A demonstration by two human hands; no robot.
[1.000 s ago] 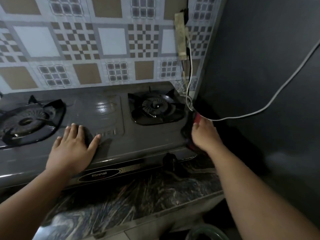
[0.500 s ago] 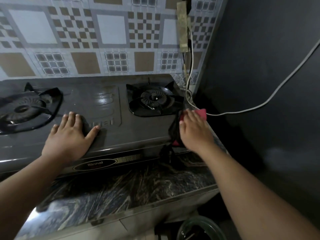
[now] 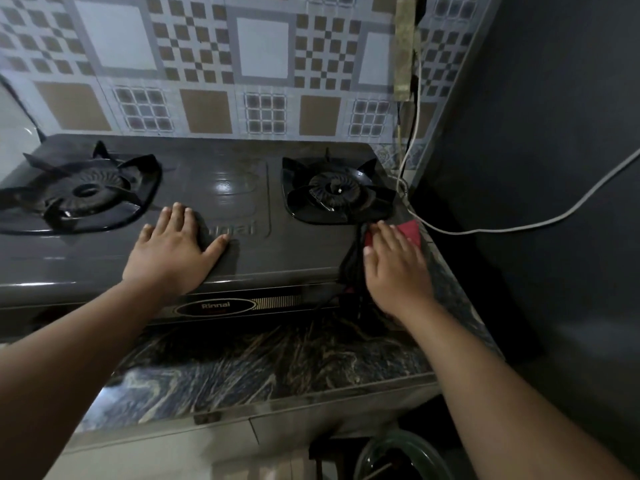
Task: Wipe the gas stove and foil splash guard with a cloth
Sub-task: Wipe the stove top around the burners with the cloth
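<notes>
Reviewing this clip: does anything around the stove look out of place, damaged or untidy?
Yes. A white cable trails loose from the dark wall on the right to the right rear corner of the gas stove, close to the right burner. A grimy power strip hangs on the tiled wall above. No spills visible.

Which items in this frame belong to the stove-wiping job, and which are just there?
Job:
gas stove
red cloth under the right hand
left hand flat on the stove
patterned splash guard

Bystanders:
white cable
marble counter
glass bowl
</notes>
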